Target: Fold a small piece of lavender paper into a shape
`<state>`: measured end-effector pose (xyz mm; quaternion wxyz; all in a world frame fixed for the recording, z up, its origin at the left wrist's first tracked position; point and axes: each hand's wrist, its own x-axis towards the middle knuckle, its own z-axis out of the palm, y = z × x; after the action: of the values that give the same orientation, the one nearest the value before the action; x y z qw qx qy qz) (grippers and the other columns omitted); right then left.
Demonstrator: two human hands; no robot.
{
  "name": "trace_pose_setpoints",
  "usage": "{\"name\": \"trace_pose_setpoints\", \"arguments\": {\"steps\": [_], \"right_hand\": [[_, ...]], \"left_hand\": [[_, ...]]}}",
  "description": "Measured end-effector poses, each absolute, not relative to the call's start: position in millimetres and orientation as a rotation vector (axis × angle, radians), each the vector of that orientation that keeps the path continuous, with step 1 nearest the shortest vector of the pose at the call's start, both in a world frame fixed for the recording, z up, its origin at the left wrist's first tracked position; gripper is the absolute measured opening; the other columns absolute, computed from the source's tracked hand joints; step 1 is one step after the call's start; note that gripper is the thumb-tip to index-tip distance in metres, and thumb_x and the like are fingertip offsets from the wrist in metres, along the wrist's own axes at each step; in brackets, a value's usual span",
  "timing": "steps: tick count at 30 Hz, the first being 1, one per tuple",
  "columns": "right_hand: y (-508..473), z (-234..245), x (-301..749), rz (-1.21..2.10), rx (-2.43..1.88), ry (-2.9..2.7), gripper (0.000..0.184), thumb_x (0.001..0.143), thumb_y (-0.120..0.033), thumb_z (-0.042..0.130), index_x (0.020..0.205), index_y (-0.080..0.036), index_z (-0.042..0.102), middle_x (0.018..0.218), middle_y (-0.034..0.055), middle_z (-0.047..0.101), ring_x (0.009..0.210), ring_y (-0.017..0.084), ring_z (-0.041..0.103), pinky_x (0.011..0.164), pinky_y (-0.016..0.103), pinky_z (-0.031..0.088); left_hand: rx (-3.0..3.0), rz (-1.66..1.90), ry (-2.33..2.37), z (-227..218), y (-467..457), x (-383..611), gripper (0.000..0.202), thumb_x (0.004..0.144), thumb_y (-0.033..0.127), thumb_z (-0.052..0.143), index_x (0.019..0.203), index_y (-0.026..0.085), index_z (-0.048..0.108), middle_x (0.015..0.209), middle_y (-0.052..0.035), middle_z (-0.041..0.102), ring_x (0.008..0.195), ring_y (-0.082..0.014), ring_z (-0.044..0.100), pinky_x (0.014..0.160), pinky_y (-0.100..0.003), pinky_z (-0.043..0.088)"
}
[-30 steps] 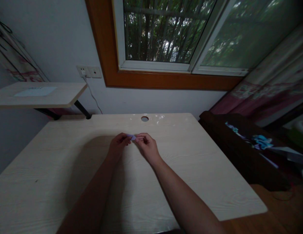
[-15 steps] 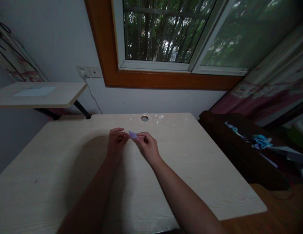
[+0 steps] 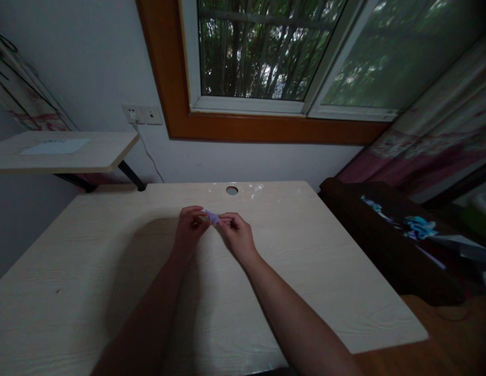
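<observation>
A small folded piece of purple paper (image 3: pixel 212 216) is held just above the middle of a pale wooden desk (image 3: pixel 109 250). My left hand (image 3: pixel 190 230) pinches its left end with curled fingers. My right hand (image 3: pixel 237 235) pinches its right end between thumb and fingertips. Both hands meet at the paper, a little in front of the desk's round cable hole (image 3: pixel 232 190). Most of the paper is hidden by my fingers.
A second, higher table (image 3: pixel 90 154) with a sheet on it stands at the left by the wall sockets (image 3: pixel 143 115). A dark wooden piece of furniture (image 3: pixel 368 230) with coloured paper scraps (image 3: pixel 418 227) stands right of the desk. A window is behind.
My left hand's fingers rose and uncurled a little, then closed back onto the paper's left end. The paper tilted slightly. My right hand barely moved.
</observation>
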<state>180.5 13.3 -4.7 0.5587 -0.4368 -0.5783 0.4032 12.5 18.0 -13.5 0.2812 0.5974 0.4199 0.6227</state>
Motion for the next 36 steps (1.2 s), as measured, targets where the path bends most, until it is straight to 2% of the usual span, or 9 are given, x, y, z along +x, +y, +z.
{"name": "trace_pose_setpoints", "arguments": {"steps": [9,16,21,26,29,36], "right_hand": [[13.9,-6.1,181.4,0.974,-0.994,-1.388,0.017,0.083,-0.029,0.067,0.098,-0.022,0.07,0.09,0.0043,0.075,0.084,0.019,0.071,0.076,0.03,0.055],[11.2,-2.9,181.6,0.999,-0.989,-1.41,0.017,0.084,-0.03,0.066,0.098,-0.021,0.07,0.09,0.0047,0.075,0.083,0.019,0.071,0.075,0.03,0.055],[12.1,-4.0,181.0,0.994,-1.02,-1.368,0.019,0.082,-0.035,0.07,0.096,-0.021,0.07,0.088,0.0042,0.074,0.08,0.018,0.068,0.073,0.029,0.053],[15.7,-4.5,180.0,1.031,-1.017,-1.248,0.02,0.08,-0.034,0.07,0.095,-0.021,0.068,0.083,0.0029,0.072,0.075,0.017,0.066,0.071,0.029,0.054],[15.7,-4.4,179.4,1.05,-1.015,-1.242,0.023,0.079,-0.035,0.07,0.096,-0.021,0.067,0.081,0.0026,0.071,0.072,0.016,0.066,0.071,0.029,0.054],[10.2,-2.2,177.9,1.135,-0.973,-1.304,0.03,0.078,-0.034,0.071,0.104,-0.022,0.063,0.078,0.0014,0.072,0.071,0.017,0.068,0.069,0.029,0.054]], "left_hand": [[1.616,1.573,1.155,-8.8,14.8,14.9,0.015,0.078,0.029,0.077,0.089,0.02,0.07,0.115,-0.0055,0.053,0.067,-0.0056,0.058,0.062,-0.023,0.055],[1.642,1.603,1.151,-10.8,18.4,13.3,0.013,0.078,0.03,0.077,0.082,0.019,0.071,0.103,-0.0052,0.058,0.074,-0.0111,0.06,0.064,-0.024,0.054],[1.571,1.579,1.064,-9.6,15.8,13.5,0.015,0.085,0.03,0.069,0.097,0.021,0.069,0.106,-0.0053,0.057,0.065,-0.0079,0.056,0.055,-0.021,0.05],[1.582,1.572,0.985,-6.7,11.8,13.2,0.026,0.081,0.028,0.073,0.107,0.025,0.066,0.117,-0.0057,0.053,0.077,-0.0094,0.06,0.066,-0.023,0.054],[1.617,1.574,1.045,-7.2,12.8,13.6,0.025,0.08,0.03,0.075,0.102,0.024,0.067,0.118,-0.0056,0.052,0.077,-0.0091,0.061,0.066,-0.023,0.056],[1.646,1.601,1.226,-7.7,16.2,12.8,0.012,0.081,0.031,0.074,0.082,0.02,0.069,0.108,-0.0049,0.058,0.083,-0.0118,0.062,0.067,-0.023,0.056]]}}
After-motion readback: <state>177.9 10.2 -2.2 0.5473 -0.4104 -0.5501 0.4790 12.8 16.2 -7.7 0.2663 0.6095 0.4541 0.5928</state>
